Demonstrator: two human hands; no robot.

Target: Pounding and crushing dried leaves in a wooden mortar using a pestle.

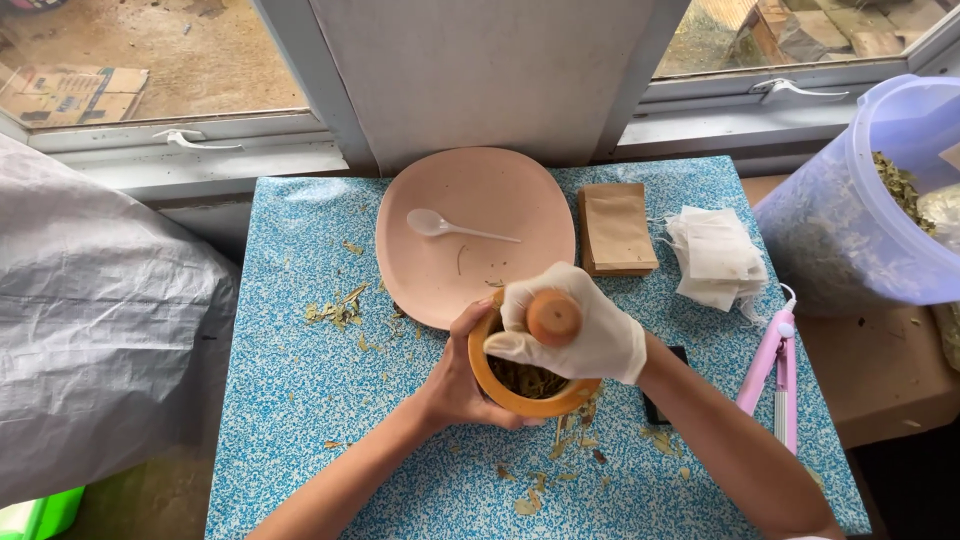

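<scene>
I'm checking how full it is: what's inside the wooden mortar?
Dried green leaves lie in the mortar. The gloved right hand holding the pestle covers most of the inside, so the amount can't be judged.

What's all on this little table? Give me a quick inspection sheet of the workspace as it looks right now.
Surface: blue speckled table, strewn with dried leaf bits.
Job's things: wooden mortar holding dried leaves; pestle upright in it.
Clutter: pink plate with white plastic spoon; brown paper sachets; white filter bags; pink handheld tool at the edge.
Hands: bare left hand steadies the mortar; gloved right hand grips the pestle.
Cables: nothing seen.
Surroundings: windows behind; plastic tub of leaves at right; grey sack at left.
</scene>
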